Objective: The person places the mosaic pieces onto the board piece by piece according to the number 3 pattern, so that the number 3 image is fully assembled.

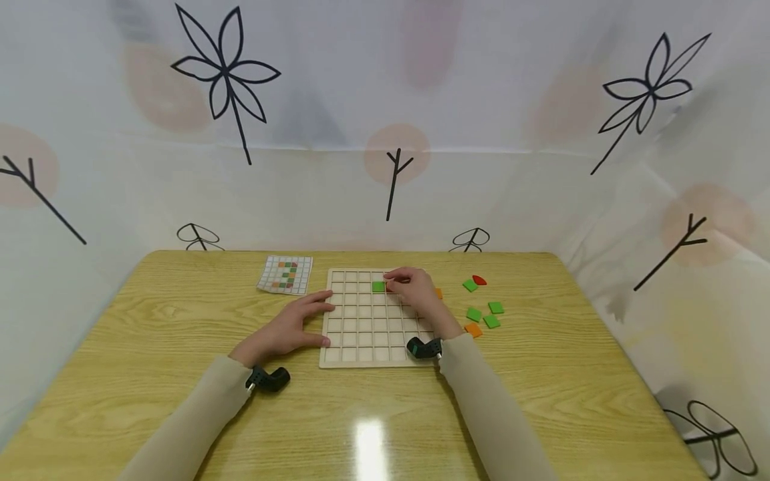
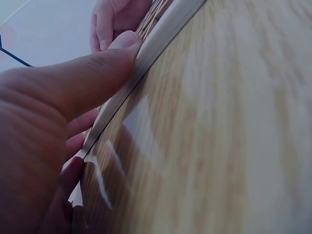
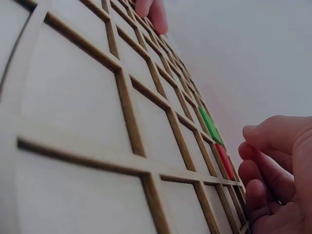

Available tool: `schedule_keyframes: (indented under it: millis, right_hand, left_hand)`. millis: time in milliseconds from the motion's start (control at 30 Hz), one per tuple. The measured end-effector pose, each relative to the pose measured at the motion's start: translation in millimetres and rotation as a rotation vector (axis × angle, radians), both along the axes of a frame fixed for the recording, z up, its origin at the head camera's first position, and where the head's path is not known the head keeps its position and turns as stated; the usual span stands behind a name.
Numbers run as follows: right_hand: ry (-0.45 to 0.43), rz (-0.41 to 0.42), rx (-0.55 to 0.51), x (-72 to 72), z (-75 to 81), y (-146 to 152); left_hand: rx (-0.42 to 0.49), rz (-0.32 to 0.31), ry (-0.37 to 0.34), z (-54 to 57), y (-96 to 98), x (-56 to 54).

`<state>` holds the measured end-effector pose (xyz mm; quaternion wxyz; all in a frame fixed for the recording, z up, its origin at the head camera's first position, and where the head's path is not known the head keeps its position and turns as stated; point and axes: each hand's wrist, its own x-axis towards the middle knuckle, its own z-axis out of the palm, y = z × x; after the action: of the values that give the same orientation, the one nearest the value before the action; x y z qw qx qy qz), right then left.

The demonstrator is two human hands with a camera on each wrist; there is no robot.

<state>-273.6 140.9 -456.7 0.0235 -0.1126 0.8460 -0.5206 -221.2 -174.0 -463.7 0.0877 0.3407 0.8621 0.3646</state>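
A wooden grid board (image 1: 365,336) lies on the table, with my left hand (image 1: 291,327) at its left side. In the left wrist view the thumb (image 2: 105,73) rests against the board's edge, the fingers spread along it. My right hand (image 1: 419,295) is over the board's far rows, fingers loosely bent. A green square tile (image 1: 377,286) sits in a far-row cell. Beside it a red piece (image 3: 224,161) lies in the neighbouring cell, partly covered by the right fingertips in the head view. The right wrist view shows those fingertips just off the red piece, nothing visible between them.
A paper card (image 1: 285,274) with a coloured grid pattern lies left of the board. To the right are several green tiles (image 1: 474,314), an orange tile (image 1: 473,330) and a red leaf-shaped piece (image 1: 479,280). Another orange piece (image 1: 439,293) shows beside the right wrist.
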Motion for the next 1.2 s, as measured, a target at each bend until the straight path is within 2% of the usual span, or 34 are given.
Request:
schedule_keyframes:
  millis: [167,333,633,900,1200]
  right_hand:
    - [-0.042,0.013,-0.066,-0.6,2.9,7.5]
    - [-0.043,-0.004,-0.06,-2.1,1.0,18.0]
    - [0.019,-0.033,0.041,8.5,9.6,44.0]
    - [0.054,-0.042,0.115,14.7,8.6,73.5]
    - [0.022,-0.021,0.204,19.2,5.9,92.6]
  left_hand:
    - [0.007,-0.008,0.011,0.4,-0.5,0.4]
    - [0.013,-0.016,0.024,1.6,0.9,0.1]
    - [0.0,-0.009,0.021,-1.8,0.0,-0.6]
    - [-0.001,-0.015,0.039,-1.8,0.3,0.0]
    - [-0.007,-0.005,0.021,-1.4,0.1,0.2]
